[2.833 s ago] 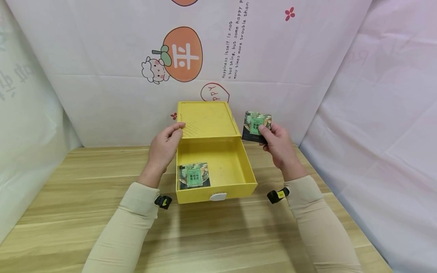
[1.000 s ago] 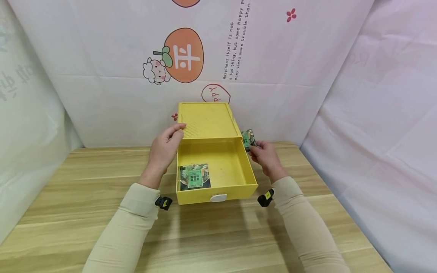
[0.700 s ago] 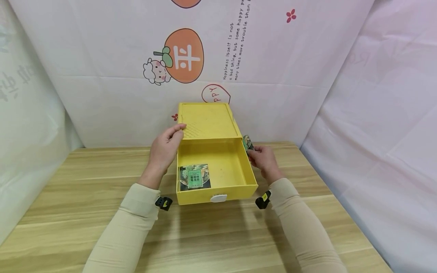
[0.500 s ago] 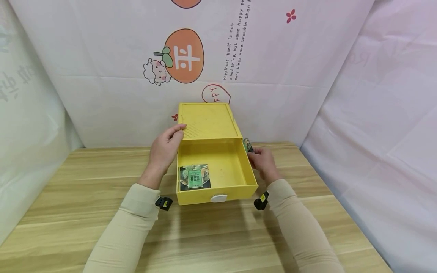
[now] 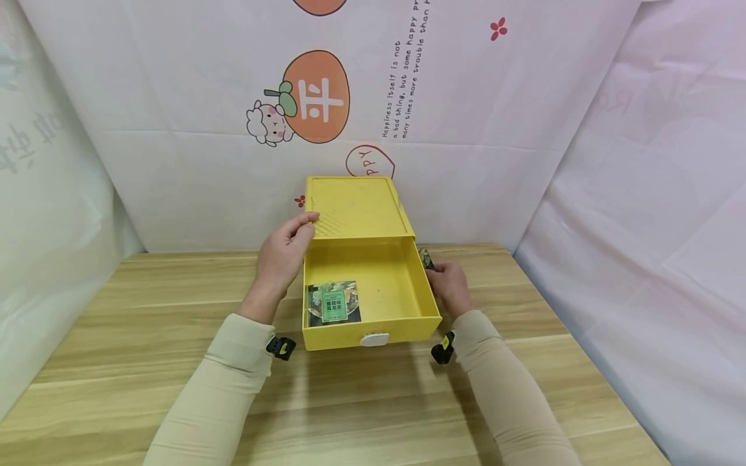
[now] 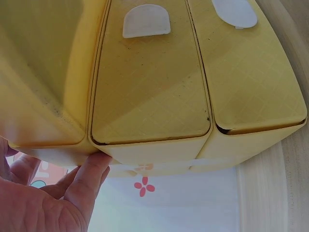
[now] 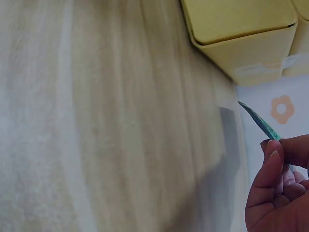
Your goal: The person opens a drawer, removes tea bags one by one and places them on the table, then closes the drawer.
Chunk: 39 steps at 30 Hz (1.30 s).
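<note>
A yellow drawer cabinet stands at the back of the table, its top drawer pulled out. My left hand grips the cabinet's upper left front corner, fingers along its side in the left wrist view. Inside the drawer, at the front left, a green-and-black tea sachet with Chinese lettering lies flat. Beside the cabinet's right side, my right hand pinches another tea sachet between thumb and finger. It shows edge-on in the right wrist view; in the head view the hand and drawer partly cover it.
Below the pulled-out drawer, the left wrist view shows two closed drawers with white handles, the middle one and the lower one. A wood-grain table lies beneath. A printed white cloth hangs behind, with plain white cloths at both sides.
My right hand has lowered the held tea sachet down along the cabinet's right side, turning it edge-on. My left hand, the drawer and the sachet inside it stay in place.
</note>
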Available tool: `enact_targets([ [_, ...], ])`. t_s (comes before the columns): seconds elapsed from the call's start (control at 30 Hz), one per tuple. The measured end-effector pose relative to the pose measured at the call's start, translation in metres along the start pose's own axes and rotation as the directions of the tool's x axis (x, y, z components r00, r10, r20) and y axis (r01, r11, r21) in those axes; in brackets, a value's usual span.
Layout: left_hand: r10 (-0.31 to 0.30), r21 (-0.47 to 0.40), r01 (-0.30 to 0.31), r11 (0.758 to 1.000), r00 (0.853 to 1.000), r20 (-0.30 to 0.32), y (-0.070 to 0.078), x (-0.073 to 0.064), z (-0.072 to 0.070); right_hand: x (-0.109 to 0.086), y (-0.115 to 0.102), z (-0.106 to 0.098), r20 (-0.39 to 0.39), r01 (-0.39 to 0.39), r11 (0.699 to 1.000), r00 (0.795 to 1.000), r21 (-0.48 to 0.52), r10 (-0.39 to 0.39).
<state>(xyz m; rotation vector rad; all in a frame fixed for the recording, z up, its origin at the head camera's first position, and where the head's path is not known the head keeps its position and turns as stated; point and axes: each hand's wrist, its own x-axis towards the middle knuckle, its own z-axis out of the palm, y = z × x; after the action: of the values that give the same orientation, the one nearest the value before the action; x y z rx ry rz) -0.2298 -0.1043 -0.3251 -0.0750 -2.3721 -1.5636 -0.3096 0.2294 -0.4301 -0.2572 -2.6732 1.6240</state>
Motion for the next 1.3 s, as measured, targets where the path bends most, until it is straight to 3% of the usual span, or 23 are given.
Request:
enact_targets([
  [0.13,0.002,0.001,-0.002,1.000,1.000,0.000,0.000,0.000,0.000,-0.004,0.005,0.001,-0.008,-0.015,0.999,1.000,-0.034,0.015],
  [0.43,0.000,0.005,0.000,1.000,1.000,0.005,-0.001,0.000,-0.001,-0.006,0.014,0.005,0.028,-0.097,0.991,0.995,0.096,0.095],
  [0.5,-0.001,0.005,0.001,1.000,1.000,0.007,-0.002,0.000,-0.001,-0.004,0.016,0.005,0.027,-0.094,0.994,0.995,0.064,0.093],
  [0.67,-0.002,0.008,0.002,1.000,1.000,0.005,-0.002,0.000,0.000,-0.002,0.018,0.006,-0.013,-0.047,0.991,0.999,-0.127,0.045],
  [0.9,0.000,0.013,0.000,1.000,1.000,-0.002,-0.001,0.000,0.000,-0.001,0.019,0.005,-0.047,0.014,0.937,0.998,-0.348,-0.032],
  [1.1,0.001,0.017,-0.001,1.000,1.000,-0.007,-0.001,0.000,0.000,0.000,0.019,0.005,-0.028,0.025,0.900,0.999,-0.435,-0.041],
  [1.3,0.004,0.021,-0.004,1.000,1.000,-0.004,-0.001,0.000,0.000,-0.001,0.019,0.004,-0.004,0.014,0.893,1.000,-0.449,-0.017],
])
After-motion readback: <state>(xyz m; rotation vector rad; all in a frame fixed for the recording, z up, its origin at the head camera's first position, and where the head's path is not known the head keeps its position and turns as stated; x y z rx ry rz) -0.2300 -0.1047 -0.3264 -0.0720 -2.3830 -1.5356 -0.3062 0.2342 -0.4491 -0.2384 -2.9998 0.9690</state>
